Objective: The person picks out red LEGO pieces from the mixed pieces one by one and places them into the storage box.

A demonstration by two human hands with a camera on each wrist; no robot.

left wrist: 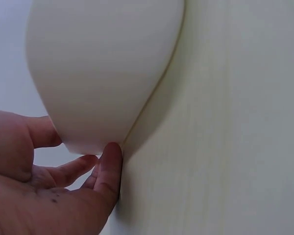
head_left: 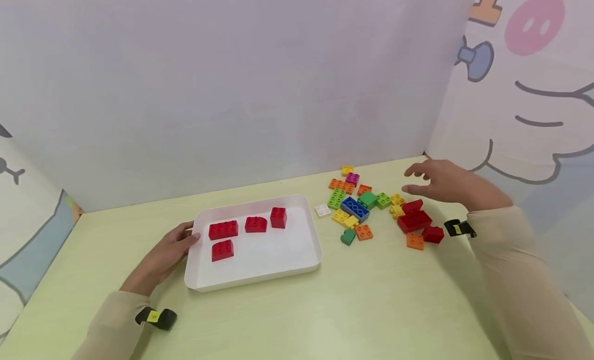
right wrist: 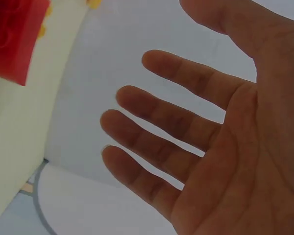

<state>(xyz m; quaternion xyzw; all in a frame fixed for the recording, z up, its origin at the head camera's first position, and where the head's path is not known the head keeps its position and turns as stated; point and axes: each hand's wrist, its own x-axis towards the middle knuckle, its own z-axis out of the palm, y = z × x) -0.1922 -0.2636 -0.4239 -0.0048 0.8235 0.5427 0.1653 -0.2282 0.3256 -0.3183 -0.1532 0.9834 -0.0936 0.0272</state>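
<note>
A white tray point(head_left: 260, 281) lies on the table with several red bricks point(head_left: 224, 229) spread inside. My left hand point(head_left: 169, 251) grips its left end, thumb over the rim and fingers against the outer wall. Close up in the left wrist view, fingertips point(left wrist: 110, 159) press on the tray's point(left wrist: 105, 78) lower edge. Above the right part of a loose brick pile hovers my right hand point(head_left: 447, 182), holding nothing. Its fingers are spread and nearly straight in the right wrist view. Nearest below it is a group of red bricks point(head_left: 414, 222), including a large one with a smaller piece on top.
Between the tray and the red group lie loose bricks, among them a blue brick point(head_left: 355, 209), a light green brick point(head_left: 336, 198), a white brick point(head_left: 322, 210) and an orange brick point(head_left: 364, 232). A pale wall cloth point(head_left: 232, 92) stands behind the table; a printed cloth point(head_left: 533, 102) hangs at right.
</note>
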